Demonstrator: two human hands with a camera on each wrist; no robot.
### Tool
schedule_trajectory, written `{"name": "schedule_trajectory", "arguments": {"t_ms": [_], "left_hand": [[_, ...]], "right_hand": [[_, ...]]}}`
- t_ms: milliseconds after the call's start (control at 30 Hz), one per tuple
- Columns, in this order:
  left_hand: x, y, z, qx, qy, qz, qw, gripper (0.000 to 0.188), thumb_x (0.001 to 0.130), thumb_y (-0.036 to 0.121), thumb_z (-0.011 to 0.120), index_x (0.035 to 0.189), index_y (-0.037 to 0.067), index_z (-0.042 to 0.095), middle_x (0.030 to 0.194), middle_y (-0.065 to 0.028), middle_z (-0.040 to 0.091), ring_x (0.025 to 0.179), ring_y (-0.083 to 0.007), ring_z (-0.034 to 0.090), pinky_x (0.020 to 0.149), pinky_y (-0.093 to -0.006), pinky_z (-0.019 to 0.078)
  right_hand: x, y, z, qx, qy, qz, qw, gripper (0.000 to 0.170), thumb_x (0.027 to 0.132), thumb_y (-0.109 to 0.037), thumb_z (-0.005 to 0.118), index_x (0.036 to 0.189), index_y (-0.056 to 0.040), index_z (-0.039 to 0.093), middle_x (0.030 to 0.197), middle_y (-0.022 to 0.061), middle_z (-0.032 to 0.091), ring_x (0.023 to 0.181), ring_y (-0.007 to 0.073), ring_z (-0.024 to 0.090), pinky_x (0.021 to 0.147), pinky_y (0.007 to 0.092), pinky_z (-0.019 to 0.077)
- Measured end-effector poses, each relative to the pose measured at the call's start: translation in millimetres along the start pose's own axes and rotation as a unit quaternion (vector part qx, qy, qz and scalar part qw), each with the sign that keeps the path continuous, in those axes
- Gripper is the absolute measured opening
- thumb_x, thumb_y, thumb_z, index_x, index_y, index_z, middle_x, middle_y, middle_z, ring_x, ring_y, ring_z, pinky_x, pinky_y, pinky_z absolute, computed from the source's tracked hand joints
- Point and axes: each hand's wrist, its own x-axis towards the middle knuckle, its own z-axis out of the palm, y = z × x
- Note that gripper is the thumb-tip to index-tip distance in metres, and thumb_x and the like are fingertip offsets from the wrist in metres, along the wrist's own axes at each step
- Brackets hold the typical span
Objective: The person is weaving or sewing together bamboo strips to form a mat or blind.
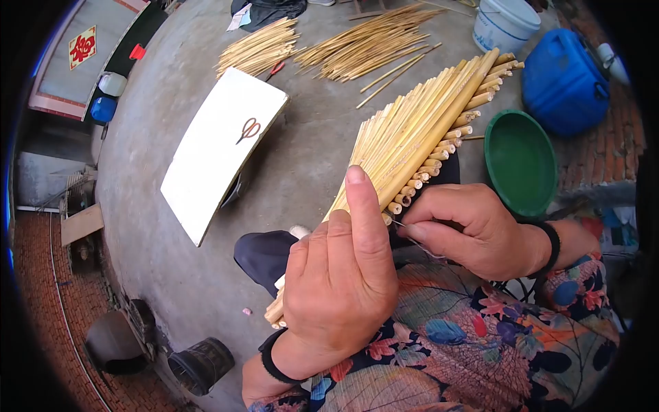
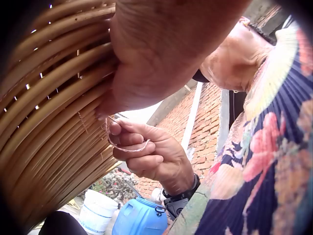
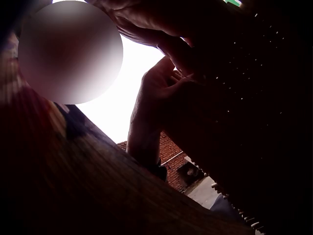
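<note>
A mat of pale dry stalks (image 1: 412, 130), laid side by side and stitched in rows, slants across the lap in the head view. My left hand (image 1: 343, 268) grips its near edge, index finger extended over the stalks and the thumb underneath in the left wrist view. Beside the cut stalk ends, my right hand (image 1: 467, 223) pinches a thin needle (image 2: 113, 119) between thumb and forefinger. Twisted thread (image 2: 128, 150) trails in a loop over the right fingers. The right wrist view is dark, with the mat's underside in shadow.
Scissors (image 1: 249, 130) lie on a white board (image 1: 213, 165) at left. Loose stalk piles (image 1: 371, 42) are spread on the concrete floor beyond the mat. At right stand a green basin (image 1: 520, 165), a blue drum (image 1: 564, 82) and a white bucket (image 1: 506, 24). A black bucket (image 1: 201, 365) stands lower left.
</note>
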Motion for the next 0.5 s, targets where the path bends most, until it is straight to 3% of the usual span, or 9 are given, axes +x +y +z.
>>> {"name": "schedule_trajectory", "arguments": {"t_ms": [33, 300, 400, 500], "left_hand": [[0.8, -0.2, 1.0, 0.020, -0.009, 0.036, 0.999, 0.045, 0.084, 0.007, 0.056, 0.124, -0.012, 0.047, 0.078, -0.0109, 0.061, 0.060, -0.0158, 0.058, 0.054, -0.0258, 0.0451], [-0.7, -4.2, 9.0, 0.015, 0.043, 0.065, 0.997, 0.046, 0.082, 0.006, 0.056, 0.125, -0.010, 0.048, 0.073, -0.0098, 0.057, 0.058, -0.0158, 0.056, 0.052, -0.0259, 0.0440], [4.2, -6.1, 6.4, 0.013, 0.038, 0.040, 0.998, 0.050, 0.080, 0.006, 0.058, 0.127, -0.009, 0.047, 0.073, -0.0083, 0.057, 0.058, -0.0150, 0.055, 0.052, -0.0261, 0.0434], [2.9, -21.8, -3.6, -0.022, 0.027, 0.013, 0.999, 0.059, 0.077, 0.006, 0.064, 0.131, -0.007, 0.044, 0.072, -0.0064, 0.057, 0.058, -0.0149, 0.054, 0.052, -0.0273, 0.0429]], "right_hand": [[-1.3, 0.0, -0.1, 0.002, 0.003, 0.002, 1.000, 0.007, 0.085, -0.004, 0.058, 0.090, 0.0005, 0.059, 0.081, 0.0137, 0.059, 0.074, 0.0279, 0.058, 0.065, 0.0336, 0.0463], [4.3, -0.7, 14.6, -0.024, 0.065, -0.055, 0.996, 0.009, 0.085, -0.002, 0.057, 0.093, -0.0002, 0.060, 0.081, 0.0144, 0.059, 0.073, 0.0286, 0.058, 0.064, 0.0334, 0.0465], [7.7, 0.8, 11.4, 0.012, 0.051, -0.003, 0.999, 0.013, 0.087, -0.006, 0.057, 0.098, 0.0002, 0.061, 0.081, 0.0132, 0.059, 0.072, 0.0247, 0.060, 0.063, 0.0324, 0.0466], [9.1, 11.6, 5.1, 0.134, 0.036, 0.034, 0.990, 0.029, 0.097, -0.022, 0.048, 0.106, 0.0035, 0.059, 0.086, 0.0082, 0.061, 0.077, 0.0124, 0.060, 0.067, 0.0267, 0.0487]]}}
